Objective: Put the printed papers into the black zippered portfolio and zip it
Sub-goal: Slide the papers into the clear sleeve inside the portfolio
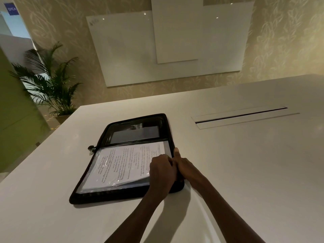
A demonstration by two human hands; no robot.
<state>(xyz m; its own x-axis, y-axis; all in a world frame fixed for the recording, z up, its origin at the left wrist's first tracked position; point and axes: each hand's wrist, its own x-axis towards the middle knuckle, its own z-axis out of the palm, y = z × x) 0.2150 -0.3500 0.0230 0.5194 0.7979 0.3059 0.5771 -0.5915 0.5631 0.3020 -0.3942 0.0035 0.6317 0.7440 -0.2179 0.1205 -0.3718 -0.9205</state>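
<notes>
The black zippered portfolio (136, 128) lies open flat on the white table (245, 172). The printed papers (122, 165) rest in its near half, under a clear plastic sleeve. My left hand (162, 170) is curled on the right edge of the papers, fingers bent down onto them. Pressed against it, my right hand (184, 166) grips the portfolio's right rim, thumb pointing up along the edge. The metal zipper pull (91, 149) hangs at the left side, by the spine.
A long cable slot (242, 117) is cut into the table to the right of the portfolio. The table's left edge drops off beside a potted palm (49, 85). White boards (166, 46) hang on the patterned wall behind.
</notes>
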